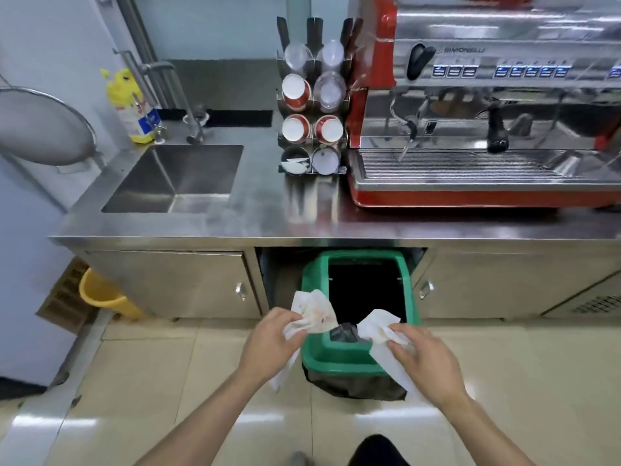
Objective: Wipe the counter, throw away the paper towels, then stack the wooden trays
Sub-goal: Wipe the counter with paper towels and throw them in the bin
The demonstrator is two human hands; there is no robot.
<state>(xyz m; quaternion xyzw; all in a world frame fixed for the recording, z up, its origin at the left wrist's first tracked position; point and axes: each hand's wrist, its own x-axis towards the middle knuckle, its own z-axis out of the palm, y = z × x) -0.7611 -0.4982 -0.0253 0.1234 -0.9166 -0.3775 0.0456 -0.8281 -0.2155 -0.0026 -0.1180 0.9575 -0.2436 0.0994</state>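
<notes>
I stand in front of a green bin (314, 356) with a black liner that sits on the floor under the steel counter (265, 210). My left hand (272, 341) grips a crumpled, stained paper towel (314, 312) over the bin's left rim. My right hand (420, 356) grips a second white paper towel (378, 326) over the bin's right front corner. Both towels hang partly below my hands. No wooden trays are in view.
A sink (174, 178) is set in the counter at left, with a yellow bottle (132, 107) behind it. A cup dispenser rack (312, 109) and a red espresso machine (484, 105) stand on the counter. A yellow bucket (104, 294) sits on the floor at left.
</notes>
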